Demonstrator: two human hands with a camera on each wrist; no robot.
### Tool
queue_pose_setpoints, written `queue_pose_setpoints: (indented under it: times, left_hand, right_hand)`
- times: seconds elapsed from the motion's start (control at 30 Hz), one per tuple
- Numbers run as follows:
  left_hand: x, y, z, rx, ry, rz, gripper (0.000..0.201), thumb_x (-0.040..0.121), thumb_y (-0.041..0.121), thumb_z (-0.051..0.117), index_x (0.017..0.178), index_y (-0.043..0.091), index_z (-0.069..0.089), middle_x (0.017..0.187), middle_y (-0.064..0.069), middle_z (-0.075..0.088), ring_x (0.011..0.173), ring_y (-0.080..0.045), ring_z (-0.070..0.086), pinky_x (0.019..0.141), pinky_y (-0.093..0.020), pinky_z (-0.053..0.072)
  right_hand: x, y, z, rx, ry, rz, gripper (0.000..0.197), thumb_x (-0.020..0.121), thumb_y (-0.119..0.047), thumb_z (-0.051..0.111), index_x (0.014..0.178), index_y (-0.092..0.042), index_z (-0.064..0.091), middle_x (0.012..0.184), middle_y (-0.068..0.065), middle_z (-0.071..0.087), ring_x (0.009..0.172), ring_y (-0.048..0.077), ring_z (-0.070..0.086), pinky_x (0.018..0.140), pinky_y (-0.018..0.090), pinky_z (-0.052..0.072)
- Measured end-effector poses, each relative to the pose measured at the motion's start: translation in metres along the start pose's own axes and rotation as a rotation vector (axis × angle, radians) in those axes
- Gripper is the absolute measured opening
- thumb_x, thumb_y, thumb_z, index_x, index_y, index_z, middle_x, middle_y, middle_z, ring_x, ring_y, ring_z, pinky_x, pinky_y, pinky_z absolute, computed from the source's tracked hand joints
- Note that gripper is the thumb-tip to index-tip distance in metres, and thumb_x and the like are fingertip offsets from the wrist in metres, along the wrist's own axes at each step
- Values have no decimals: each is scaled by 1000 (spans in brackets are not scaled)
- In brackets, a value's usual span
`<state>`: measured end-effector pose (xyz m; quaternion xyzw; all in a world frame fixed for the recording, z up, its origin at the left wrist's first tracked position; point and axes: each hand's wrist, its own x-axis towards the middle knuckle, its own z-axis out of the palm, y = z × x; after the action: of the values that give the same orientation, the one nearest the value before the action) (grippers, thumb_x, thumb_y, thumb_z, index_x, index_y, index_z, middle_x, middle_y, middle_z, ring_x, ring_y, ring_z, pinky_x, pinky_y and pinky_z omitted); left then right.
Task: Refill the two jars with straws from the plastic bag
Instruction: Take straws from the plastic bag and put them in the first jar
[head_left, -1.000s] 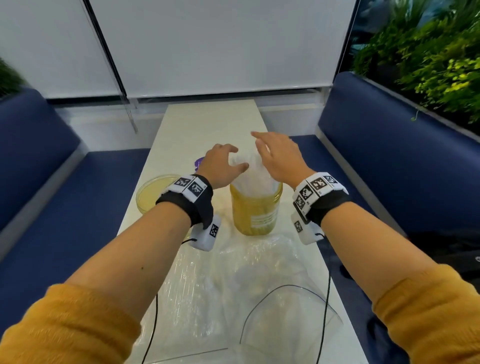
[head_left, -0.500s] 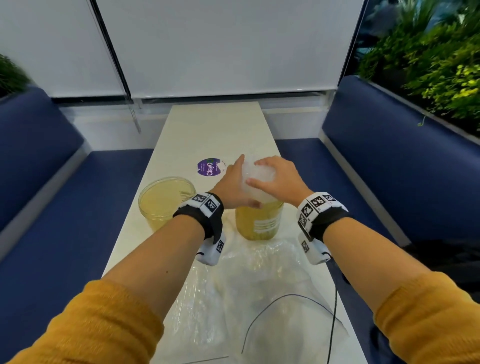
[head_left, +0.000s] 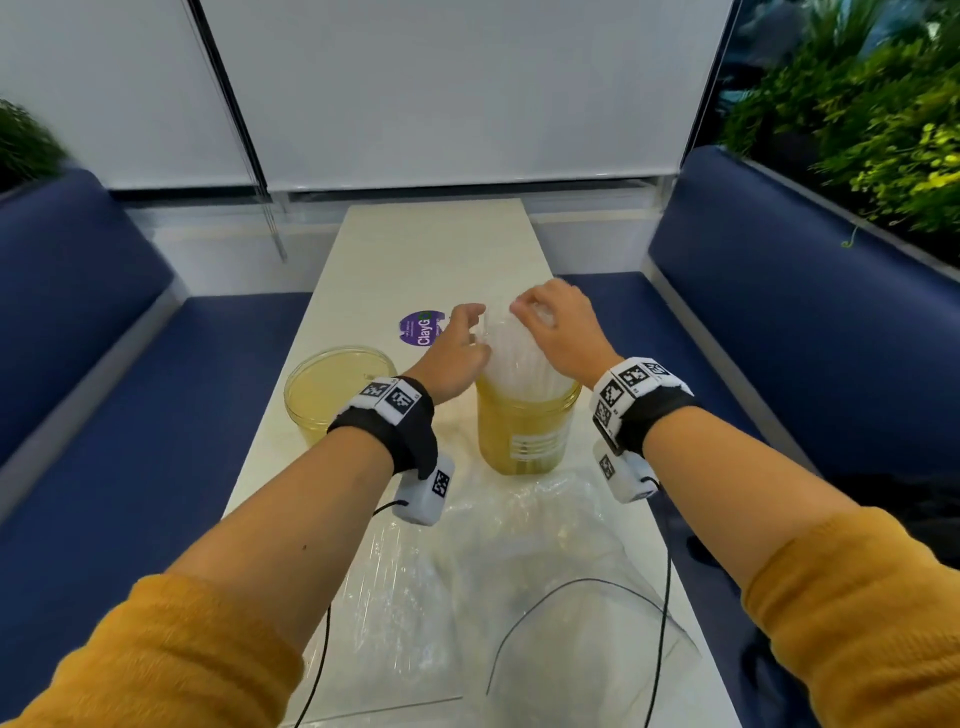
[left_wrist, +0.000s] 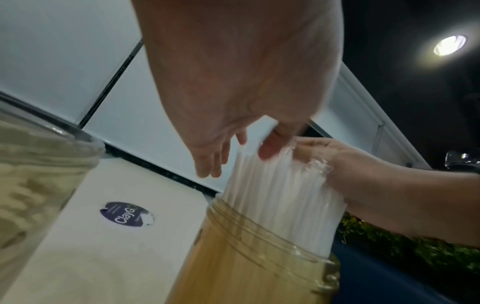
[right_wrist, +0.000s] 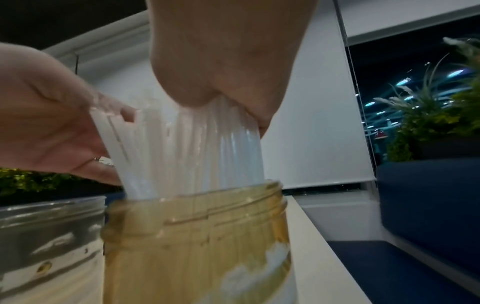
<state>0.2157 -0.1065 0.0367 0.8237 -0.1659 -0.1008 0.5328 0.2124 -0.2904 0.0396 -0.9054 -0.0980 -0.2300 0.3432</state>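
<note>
Two yellowish clear jars stand on the white table. The left jar has an open mouth and no straws standing out of it. A thick bundle of white straws stands upright in the right jar and sticks well above its rim. My left hand lies against the bundle's left side with fingers fairly straight and the thumb touching the straw tops. My right hand curls over the top right of the straws and grips them. The crumpled clear plastic bag lies flat in front of the jars.
A purple round sticker marks the table behind the jars. Blue benches run along both sides of the narrow table, with plants behind the right one. Thin black cables from my wrists trail across the bag.
Both hands came down from hovering over the straws and closed on the bundle's top. Since then the left hand has slid to the bundle's left side and loosened.
</note>
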Motion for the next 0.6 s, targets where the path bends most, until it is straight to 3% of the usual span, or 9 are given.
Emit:
queue_pose_setpoints:
  times: [0.07,0.1,0.2,0.27,0.33,0.43,0.5,0.53,0.6]
  left_hand:
    - [-6,6,-5,28,19,23,68,98,32,60,155,18,25,161,-4,29,146,-21,34,114,-35,34]
    - [-9,9,-7,103,-5,42,83,92,44,68,156,18,22,163,-1,26,147,-19,31,115,-35,33]
    - [-16,16,-6,432,-82,81,124,72,55,82,160,15,5,168,-4,11,152,-20,18,122,-37,22]
    - [-14,13,0,510,-128,74,118,81,51,77,159,8,0,168,-10,8,154,-25,14,122,-37,19]
    - [-12,11,7,519,-166,97,96,92,43,67,158,4,9,164,-15,20,149,-32,27,119,-40,28]
    - [-10,14,9,566,-58,147,77,98,30,61,158,8,18,162,-13,27,145,-30,36,117,-41,33]
    - [-7,21,6,501,41,174,76,96,28,64,157,11,22,160,-11,31,142,-29,39,115,-43,36]
    - [-6,23,4,491,37,168,78,96,29,64,158,11,21,161,-11,30,143,-29,39,116,-42,35]
    - [-8,25,2,559,-112,111,85,99,34,59,160,7,6,166,-14,19,149,-29,30,119,-36,28]
  right_hand:
    - [6,-5,-7,100,28,-12,26,102,-34,52,105,-19,74,104,-1,59,101,15,52,85,15,38]
    - [8,-7,-10,121,28,-17,27,102,-38,51,103,-24,74,106,-3,57,105,15,50,86,11,34]
    - [2,-3,-12,94,40,1,33,94,-57,54,109,-33,72,126,-4,52,123,14,43,99,19,31]
    - [-8,4,-7,-24,-78,40,47,92,-63,52,129,-36,64,142,-6,48,134,16,41,107,33,34]
    - [-14,8,1,-46,-192,62,47,98,-53,49,135,-27,62,136,1,61,127,20,55,106,38,44]
    - [-5,2,-4,55,51,-4,27,100,-34,55,111,-17,71,106,1,66,99,16,61,88,33,52]
    - [0,-3,-12,50,191,-42,27,99,-39,53,105,-19,68,106,-2,59,101,15,54,86,28,46]
    - [1,-3,-12,38,152,-56,30,100,-42,49,111,-20,66,113,-2,59,107,16,53,90,28,43]
    - [-4,-2,-8,-32,-115,-22,39,102,-46,42,131,-24,58,132,-2,59,122,18,52,101,34,42]
